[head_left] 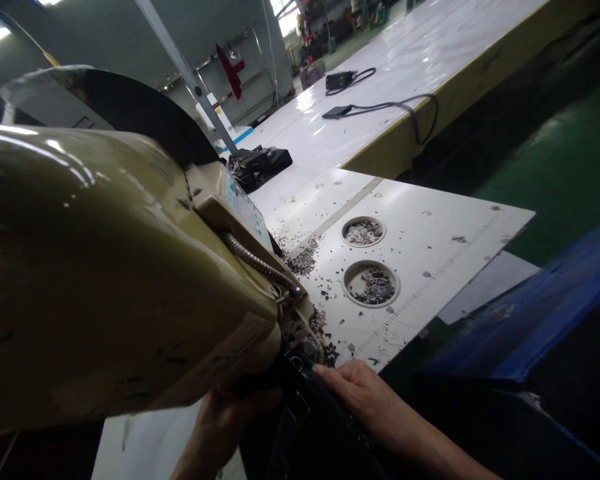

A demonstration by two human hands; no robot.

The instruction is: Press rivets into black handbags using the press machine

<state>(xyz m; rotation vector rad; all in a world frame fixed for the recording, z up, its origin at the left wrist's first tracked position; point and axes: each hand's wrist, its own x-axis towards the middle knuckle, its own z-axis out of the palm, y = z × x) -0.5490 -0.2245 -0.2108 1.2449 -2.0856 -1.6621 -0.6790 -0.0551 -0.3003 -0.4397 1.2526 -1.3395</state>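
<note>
Black workpiece (300,427) held at the beige machine head (105,267)
It sits at the near edge of the white tabletop (430,230), right under the machine's front. My left hand (225,427) curls its fingers (260,400) beneath it, gripping; my right hand (360,393) presses closed fingers (330,373) on top. Black crumbs (300,260) scatter beside two round holes (370,280) in the tabletop.
</note>
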